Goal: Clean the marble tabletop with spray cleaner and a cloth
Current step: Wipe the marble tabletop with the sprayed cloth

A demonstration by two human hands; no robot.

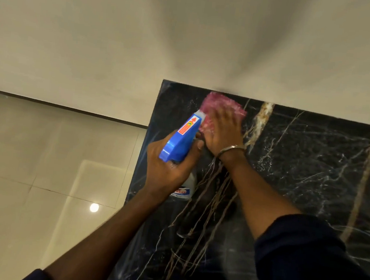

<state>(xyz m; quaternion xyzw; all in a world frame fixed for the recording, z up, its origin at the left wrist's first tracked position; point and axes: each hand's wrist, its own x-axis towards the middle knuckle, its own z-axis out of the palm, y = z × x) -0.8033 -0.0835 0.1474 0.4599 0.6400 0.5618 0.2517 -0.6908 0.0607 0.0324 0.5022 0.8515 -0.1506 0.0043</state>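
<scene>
The black marble tabletop (301, 164) with white and tan veins fills the right half of the view. My right hand (222, 130) presses flat on a pink cloth (220, 106) near the top's far left corner; a metal bracelet sits on that wrist. My left hand (168, 163) grips a spray bottle (182, 137) with a blue trigger head and white body, held just left of the right hand, its nozzle pointing toward the cloth. The bottle's lower body is partly hidden by my hand.
A plain light wall (189, 38) runs along the tabletop's far edge. Left of the table's edge lies a glossy tiled floor (41, 171) with a ceiling light reflected in it. Dark sleeves cover both upper forearms.
</scene>
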